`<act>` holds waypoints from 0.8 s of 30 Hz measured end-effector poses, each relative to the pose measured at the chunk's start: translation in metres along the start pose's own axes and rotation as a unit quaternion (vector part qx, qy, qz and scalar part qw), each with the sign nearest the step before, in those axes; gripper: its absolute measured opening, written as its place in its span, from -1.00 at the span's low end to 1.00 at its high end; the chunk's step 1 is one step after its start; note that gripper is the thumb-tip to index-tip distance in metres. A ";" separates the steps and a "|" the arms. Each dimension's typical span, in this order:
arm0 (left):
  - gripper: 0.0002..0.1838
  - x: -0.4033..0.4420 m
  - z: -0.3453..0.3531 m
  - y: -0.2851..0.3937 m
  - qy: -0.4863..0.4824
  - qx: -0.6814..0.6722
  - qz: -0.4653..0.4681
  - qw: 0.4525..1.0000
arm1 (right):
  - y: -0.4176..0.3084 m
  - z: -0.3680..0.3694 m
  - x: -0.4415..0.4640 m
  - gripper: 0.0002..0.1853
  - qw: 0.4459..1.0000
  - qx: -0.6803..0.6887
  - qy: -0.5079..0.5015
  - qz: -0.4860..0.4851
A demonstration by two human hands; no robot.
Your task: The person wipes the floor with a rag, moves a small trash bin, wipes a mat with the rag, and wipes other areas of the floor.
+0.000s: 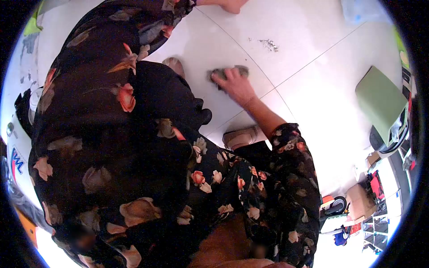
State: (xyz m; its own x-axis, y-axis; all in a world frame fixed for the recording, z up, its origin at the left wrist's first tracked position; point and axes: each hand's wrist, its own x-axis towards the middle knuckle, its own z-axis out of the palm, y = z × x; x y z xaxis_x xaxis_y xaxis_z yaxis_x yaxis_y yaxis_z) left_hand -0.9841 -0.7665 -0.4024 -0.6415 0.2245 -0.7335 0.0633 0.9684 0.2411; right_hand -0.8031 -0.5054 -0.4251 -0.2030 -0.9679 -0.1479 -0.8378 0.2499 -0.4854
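Note:
On the pale tiled floor (321,98), my right hand (237,86) presses down with its fingers bent over a dark grey-green, pad-like thing (242,70). Motion blurs this pad, so its exact kind is unclear. Beyond it lies a patch of dark crumbs or smudges (269,45). My left hand (232,5) shows only partly at the top edge, low over the floor; its fingers are cut off or hidden. Loose dark floral sleeves cover both arms. One shoe (241,137) is below my right wrist, and another shoe (173,67) is left of the pad.
A green flat panel (381,102) stands at the right, above a dark curved object. Farther down are a cardboard box (361,201), a small black wheel (339,204) and a metal rack (376,230). Bluish translucent plastic (364,11) lies at the upper right.

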 end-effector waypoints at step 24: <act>-0.25 0.009 0.033 -0.033 0.053 0.007 0.009 0.999 | 0.068 -0.044 0.040 -0.26 0.930 0.121 0.057 0.341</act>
State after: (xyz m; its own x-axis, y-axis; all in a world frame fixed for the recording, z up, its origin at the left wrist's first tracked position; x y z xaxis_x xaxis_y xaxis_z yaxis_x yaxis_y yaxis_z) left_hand -0.9666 -0.7927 -0.4382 -0.7177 0.2308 -0.6569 0.0861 0.9656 0.2452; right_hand -0.8900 -0.5279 -0.4258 -0.7100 -0.5746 -0.4071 -0.3582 0.7924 -0.4937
